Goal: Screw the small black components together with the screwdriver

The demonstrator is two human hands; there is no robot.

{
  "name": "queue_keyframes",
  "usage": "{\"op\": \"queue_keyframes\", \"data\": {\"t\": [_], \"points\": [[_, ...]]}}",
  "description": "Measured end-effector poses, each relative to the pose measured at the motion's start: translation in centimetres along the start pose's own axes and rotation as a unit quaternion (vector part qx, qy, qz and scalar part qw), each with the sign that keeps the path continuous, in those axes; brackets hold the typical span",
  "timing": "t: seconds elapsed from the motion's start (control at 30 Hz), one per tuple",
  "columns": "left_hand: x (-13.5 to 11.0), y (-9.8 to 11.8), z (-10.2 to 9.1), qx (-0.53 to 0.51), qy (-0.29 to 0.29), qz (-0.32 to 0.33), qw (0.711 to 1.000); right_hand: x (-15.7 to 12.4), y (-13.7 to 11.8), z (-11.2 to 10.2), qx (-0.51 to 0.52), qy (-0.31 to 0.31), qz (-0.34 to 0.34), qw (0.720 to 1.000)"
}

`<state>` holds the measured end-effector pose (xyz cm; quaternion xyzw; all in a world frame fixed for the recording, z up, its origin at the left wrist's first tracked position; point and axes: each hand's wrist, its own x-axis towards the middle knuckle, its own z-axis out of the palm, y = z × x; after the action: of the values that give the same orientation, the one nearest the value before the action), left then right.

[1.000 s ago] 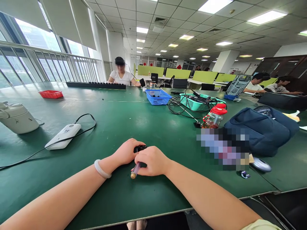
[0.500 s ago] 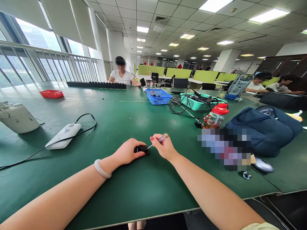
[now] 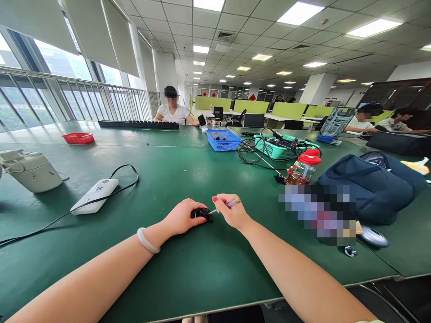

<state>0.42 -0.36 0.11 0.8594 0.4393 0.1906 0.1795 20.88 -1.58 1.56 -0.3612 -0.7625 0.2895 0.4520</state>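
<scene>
My left hand (image 3: 182, 217) is closed around a small black part (image 3: 202, 213) resting on the green table (image 3: 175, 269). Thumb and fingers pinch it from both sides; its exact kind is too small to make out. A screwdriver (image 3: 233, 202) with a clear handle and a gold-coloured end is gripped in my right hand (image 3: 230, 211). Its thin metal shaft points left and down, and the tip meets the right end of the black part or lies just beside it. Some of the black part is hidden behind my left fingers.
A white power bank (image 3: 95, 196) with a black cable lies at left, near a pale bottle (image 3: 33, 172). Beyond stand a red tray (image 3: 78, 138), a blue basket (image 3: 223, 142) and a green basket (image 3: 278, 150). A red-lidded bottle (image 3: 305, 168) and a dark blue bag (image 3: 367, 188) are at right.
The whole view has shifted slightly, so things sit a little lower and further right. Both hands keep their holds on the black part and the screwdriver.
</scene>
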Motion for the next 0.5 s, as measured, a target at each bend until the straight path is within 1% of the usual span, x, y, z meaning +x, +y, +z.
{"op": "queue_keyframes", "data": {"t": [0.1, 0.2, 0.27, 0.37, 0.5], "points": [[0.0, 0.1, 0.0, -0.002, 0.003, 0.001, 1.000, -0.4, -0.6, 0.3, -0.077, -0.026, -0.065, 0.995], [0.0, 0.3, 0.0, -0.010, 0.005, -0.003, 1.000, -0.7, -0.8, 0.9, -0.144, -0.039, -0.154, 0.977], [-0.1, 0.4, -0.1, -0.014, 0.005, -0.005, 1.000, -0.8, -0.8, 1.3, -0.186, -0.035, -0.207, 0.960], [-0.1, 0.5, -0.2, -0.013, 0.001, -0.007, 1.000, -1.1, -0.5, 2.0, -0.254, -0.020, -0.276, 0.927], [0.0, 0.4, -0.1, -0.015, 0.001, -0.009, 1.000, -1.5, -0.2, 2.7, -0.325, -0.017, -0.332, 0.885]]}}
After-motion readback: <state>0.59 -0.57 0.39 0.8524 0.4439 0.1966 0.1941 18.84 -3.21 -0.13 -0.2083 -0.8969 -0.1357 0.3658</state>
